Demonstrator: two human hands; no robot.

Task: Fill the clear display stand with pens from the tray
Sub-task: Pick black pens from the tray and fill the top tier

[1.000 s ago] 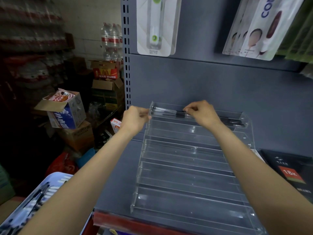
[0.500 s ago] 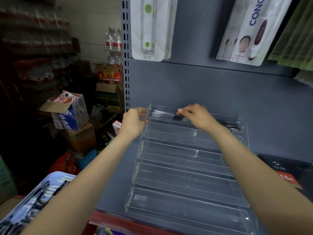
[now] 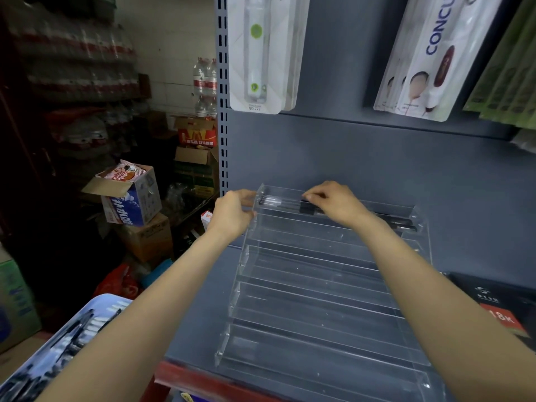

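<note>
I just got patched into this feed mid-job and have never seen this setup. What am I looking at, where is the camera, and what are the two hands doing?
There is no machine here: a person works with bare hands. The single picture comes from a wide-angle camera on their head, looking forward and down along both forearms.

In front stands a clear display stand with stepped rows, on a grey shop shelf. Only its top row holds anything: a few dark pens lying lengthwise. The lower rows look unfilled.

The right hand rests over that top row, fingers curled down onto the pens, apparently pinching or nudging them into place. The left hand is at the stand's upper left corner, seemingly steadying it; whether it truly grips is hard to tell.

At lower left is a pale tray holding more pens, the supply.
</note>
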